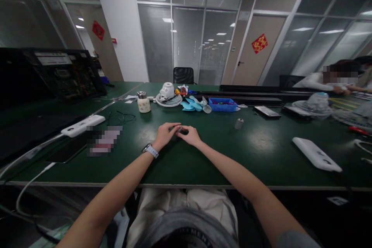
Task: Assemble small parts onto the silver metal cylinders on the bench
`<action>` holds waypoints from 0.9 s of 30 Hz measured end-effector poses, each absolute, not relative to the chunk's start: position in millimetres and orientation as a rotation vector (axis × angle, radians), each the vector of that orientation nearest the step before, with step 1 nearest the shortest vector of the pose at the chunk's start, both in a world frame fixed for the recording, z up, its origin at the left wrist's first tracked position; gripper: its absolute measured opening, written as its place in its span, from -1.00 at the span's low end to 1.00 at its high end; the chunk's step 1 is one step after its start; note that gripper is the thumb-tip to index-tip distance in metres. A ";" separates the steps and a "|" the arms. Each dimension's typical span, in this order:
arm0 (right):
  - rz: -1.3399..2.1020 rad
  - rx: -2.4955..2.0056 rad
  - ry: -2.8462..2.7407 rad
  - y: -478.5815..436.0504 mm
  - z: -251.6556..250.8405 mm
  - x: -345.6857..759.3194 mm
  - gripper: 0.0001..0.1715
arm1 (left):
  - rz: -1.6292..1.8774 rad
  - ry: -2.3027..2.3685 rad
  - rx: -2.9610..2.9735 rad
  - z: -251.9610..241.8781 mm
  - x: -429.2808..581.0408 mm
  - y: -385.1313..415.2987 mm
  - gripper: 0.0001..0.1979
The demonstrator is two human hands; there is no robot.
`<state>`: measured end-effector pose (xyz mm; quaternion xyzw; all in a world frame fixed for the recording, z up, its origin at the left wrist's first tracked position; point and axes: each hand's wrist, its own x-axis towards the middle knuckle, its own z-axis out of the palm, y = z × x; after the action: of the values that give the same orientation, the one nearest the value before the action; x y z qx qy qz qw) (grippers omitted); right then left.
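My left hand point(166, 135) and my right hand point(189, 135) meet over the middle of the green table. Between the fingertips of both is a small metallic part point(180, 129), too small and too covered to name. A watch with a pale strap is on my left wrist. To the right of my hands, a small silver metal cylinder point(239, 124) stands on the table. Beyond them lie light-blue fan blades point(193, 104) and a white fan head with its grille point(168, 95).
A blue tray point(223, 104) of small parts and a cream bottle point(143, 104) stand farther back. White power strips lie left point(84, 124) and right point(316, 154). Glasses point(126, 116) and a tablet point(71, 149) are at left, near an opened computer case point(66, 73). Another person point(315, 81) works at far right.
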<state>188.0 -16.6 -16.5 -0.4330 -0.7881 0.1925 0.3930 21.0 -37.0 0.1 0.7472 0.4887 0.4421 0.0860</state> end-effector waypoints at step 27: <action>0.632 -1.317 -1.758 -25.0 -20.0 215.4 -0.40 | 1.095 1.522 2.057 -18.0 -7.3 -21.2 -0.57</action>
<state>215.4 -25.0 -20.0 -0.5241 -0.6999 0.2517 0.4149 -7.3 -21.2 -18.0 0.7271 0.5381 0.3871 0.1784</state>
